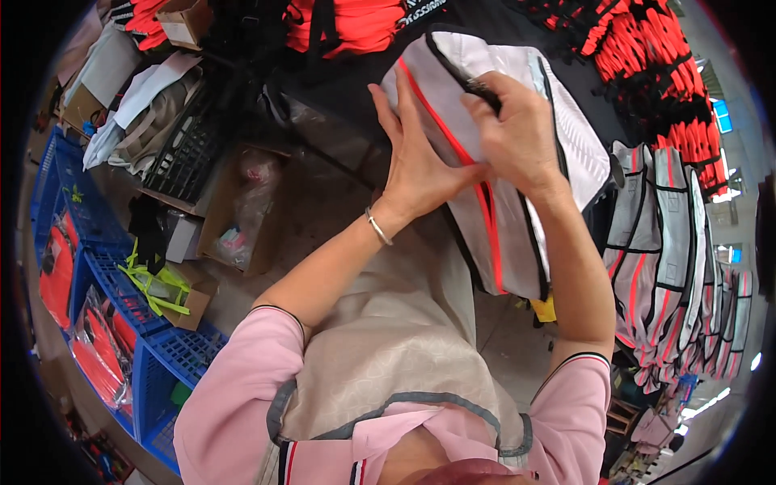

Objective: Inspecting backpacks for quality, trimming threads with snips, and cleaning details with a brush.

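A white bag piece [509, 210] with red and black piping rests on the edge of a dark table in front of me. My left hand [416, 158] lies flat on its left side, fingers spread along the red seam. My right hand [513, 133] grips the upper part of the piece, pinching a black zipper strip [477, 85] at its top edge. A bracelet circles my left wrist. I wear a beige apron over a pink top.
A row of finished white and red pieces [671, 242] is stacked at the right. Orange and black pieces [655, 56] pile at the back. Blue crates [121, 291] with orange goods, cardboard boxes [242, 210] and a black crate [190, 149] stand on the floor at left.
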`<state>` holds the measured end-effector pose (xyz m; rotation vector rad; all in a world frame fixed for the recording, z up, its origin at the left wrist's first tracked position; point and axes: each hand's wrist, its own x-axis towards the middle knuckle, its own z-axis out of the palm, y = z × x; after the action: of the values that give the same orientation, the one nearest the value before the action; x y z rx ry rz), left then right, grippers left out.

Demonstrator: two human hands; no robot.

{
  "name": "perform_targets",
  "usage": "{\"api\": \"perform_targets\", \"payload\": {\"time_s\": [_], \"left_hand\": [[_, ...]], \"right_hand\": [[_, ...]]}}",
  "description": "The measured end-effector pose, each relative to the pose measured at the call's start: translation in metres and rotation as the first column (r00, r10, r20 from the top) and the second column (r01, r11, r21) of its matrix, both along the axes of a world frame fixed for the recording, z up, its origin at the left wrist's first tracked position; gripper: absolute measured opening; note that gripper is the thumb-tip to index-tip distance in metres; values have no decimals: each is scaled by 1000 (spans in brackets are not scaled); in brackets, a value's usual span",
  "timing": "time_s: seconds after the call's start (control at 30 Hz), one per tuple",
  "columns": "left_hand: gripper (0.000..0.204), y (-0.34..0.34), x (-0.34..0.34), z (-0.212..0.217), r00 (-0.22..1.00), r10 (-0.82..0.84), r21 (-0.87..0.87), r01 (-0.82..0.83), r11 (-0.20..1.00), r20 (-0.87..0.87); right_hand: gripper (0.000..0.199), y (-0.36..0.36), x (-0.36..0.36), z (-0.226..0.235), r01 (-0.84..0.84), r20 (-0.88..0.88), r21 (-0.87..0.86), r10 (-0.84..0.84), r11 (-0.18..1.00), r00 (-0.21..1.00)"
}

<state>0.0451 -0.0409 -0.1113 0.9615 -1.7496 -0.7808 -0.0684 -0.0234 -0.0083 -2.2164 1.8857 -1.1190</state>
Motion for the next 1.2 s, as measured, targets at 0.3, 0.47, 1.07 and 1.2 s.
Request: {"api": "perform_targets", "payload": {"time_s": [0.3,0.47,1.07,1.2], "left_hand": [[104,-36,33,-11,979,-203,40,202,979,31],[86,-47,95,-77,980,-168,160,149,976,110],[44,-30,163,29,980,-173,830,176,529,-97],[62,-13,160,-7,930,-338,812,82,578,147]], "right_hand": [[11,9,-32,16,78,-55,-88,-83,993,995],[17,19,-145,84,274,-45,-50,-276,960,960],[27,83,60,-106,-439,-47,9,438,899,898],[27,90,67,-121,-468,-77,-81,463,880,883]]}}
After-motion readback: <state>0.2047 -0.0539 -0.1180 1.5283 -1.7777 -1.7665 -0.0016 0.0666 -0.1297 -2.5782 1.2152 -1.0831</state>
